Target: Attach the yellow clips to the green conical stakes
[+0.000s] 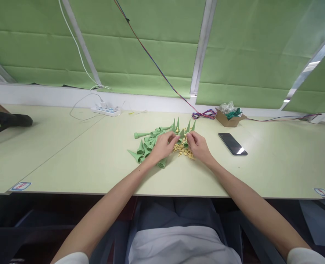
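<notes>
My left hand is closed in a pinch, its fingertips at a small green plastic cone between my hands. My right hand is also pinched, close to the same cone; what its fingertips hold is too small to make out. Left of and partly beneath my left hand lies a pile of green hollow cones, most on their sides. Several more green cones stand point up just beyond my hands. Small yellow plastic pieces are scattered on the table below and between my hands.
A black phone lies to the right on the pale table. Behind it stands a small cardboard box with plastic wrapping and green material. A coiled red-blue cable and a white power strip lie along the back. A black object is at far left.
</notes>
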The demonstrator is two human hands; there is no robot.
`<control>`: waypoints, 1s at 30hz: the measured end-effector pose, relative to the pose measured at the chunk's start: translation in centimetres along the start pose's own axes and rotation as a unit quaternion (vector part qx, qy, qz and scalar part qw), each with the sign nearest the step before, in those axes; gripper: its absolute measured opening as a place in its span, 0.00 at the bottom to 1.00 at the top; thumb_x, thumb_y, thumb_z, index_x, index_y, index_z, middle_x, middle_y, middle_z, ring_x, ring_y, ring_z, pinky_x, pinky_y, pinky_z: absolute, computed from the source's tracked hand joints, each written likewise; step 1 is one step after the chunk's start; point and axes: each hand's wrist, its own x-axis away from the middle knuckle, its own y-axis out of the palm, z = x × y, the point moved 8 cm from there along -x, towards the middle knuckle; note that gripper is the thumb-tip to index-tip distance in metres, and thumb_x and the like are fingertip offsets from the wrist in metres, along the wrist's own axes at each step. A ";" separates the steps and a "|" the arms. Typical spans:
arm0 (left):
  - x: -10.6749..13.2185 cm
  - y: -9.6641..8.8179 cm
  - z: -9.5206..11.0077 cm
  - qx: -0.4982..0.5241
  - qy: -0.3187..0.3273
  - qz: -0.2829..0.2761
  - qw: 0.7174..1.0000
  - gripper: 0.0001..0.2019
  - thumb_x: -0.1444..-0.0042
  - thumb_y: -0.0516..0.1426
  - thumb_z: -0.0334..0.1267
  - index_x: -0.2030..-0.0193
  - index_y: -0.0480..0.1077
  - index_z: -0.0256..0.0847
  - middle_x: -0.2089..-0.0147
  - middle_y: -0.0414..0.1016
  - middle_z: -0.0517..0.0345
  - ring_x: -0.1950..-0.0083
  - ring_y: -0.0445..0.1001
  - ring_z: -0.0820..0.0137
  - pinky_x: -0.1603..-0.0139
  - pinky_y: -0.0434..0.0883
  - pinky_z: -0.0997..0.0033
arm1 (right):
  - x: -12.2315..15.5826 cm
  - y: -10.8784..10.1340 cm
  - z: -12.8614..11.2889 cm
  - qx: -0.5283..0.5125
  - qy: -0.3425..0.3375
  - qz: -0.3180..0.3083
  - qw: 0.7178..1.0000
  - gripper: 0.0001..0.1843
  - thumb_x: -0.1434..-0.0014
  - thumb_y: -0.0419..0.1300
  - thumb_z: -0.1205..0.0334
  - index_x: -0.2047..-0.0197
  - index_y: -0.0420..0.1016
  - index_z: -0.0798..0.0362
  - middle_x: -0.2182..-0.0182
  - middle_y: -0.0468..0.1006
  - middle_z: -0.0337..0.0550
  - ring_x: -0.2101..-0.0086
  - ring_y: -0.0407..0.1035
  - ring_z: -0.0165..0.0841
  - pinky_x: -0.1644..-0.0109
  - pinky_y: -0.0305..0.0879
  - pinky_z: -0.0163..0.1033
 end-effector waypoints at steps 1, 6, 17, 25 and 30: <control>0.0 0.3 -0.4 0.032 -0.030 -0.022 0.999 0.21 0.35 0.52 0.52 0.72 0.68 0.38 0.76 0.68 0.59 0.74 0.67 0.73 0.71 0.66 0.72 | 0.1 -0.1 -0.2 0.003 -0.004 0.002 1.000 0.20 0.32 0.50 0.45 0.70 0.61 0.50 0.79 0.61 0.35 0.77 0.55 0.30 0.73 0.53 0.36; 0.5 2.4 -1.9 0.235 -0.161 -0.125 0.950 0.28 0.41 0.53 0.63 0.71 0.71 0.36 0.75 0.70 0.56 0.78 0.68 0.73 0.78 0.64 0.71 | 0.2 0.1 -1.2 0.028 -0.032 -0.024 0.999 0.17 0.31 0.50 0.48 0.67 0.65 0.50 0.78 0.62 0.35 0.76 0.56 0.30 0.70 0.54 0.37; 0.7 2.3 -1.5 0.201 -0.109 -0.143 0.963 0.22 0.43 0.58 0.58 0.71 0.68 0.38 0.77 0.69 0.61 0.78 0.66 0.74 0.74 0.66 0.71 | 0.2 0.3 -0.4 0.019 -0.019 -0.050 0.998 0.20 0.31 0.48 0.45 0.71 0.59 0.49 0.80 0.59 0.34 0.77 0.55 0.30 0.72 0.53 0.36; 0.3 0.2 1.3 0.026 0.072 -0.018 0.997 0.17 0.41 0.60 0.49 0.71 0.67 0.38 0.68 0.69 0.58 0.68 0.67 0.72 0.69 0.66 0.73 | 0.2 0.5 0.2 -0.031 0.011 -0.033 0.999 0.25 0.34 0.48 0.38 0.73 0.56 0.48 0.80 0.58 0.36 0.78 0.54 0.31 0.75 0.53 0.37; 0.5 0.2 1.6 -0.015 0.118 -0.003 0.993 0.11 0.38 0.58 0.45 0.64 0.70 0.39 0.64 0.69 0.56 0.66 0.68 0.71 0.67 0.67 0.72 | 0.2 1.1 1.1 -0.095 0.058 -0.052 0.992 0.27 0.36 0.49 0.35 0.73 0.55 0.48 0.80 0.54 0.34 0.81 0.50 0.28 0.79 0.50 0.37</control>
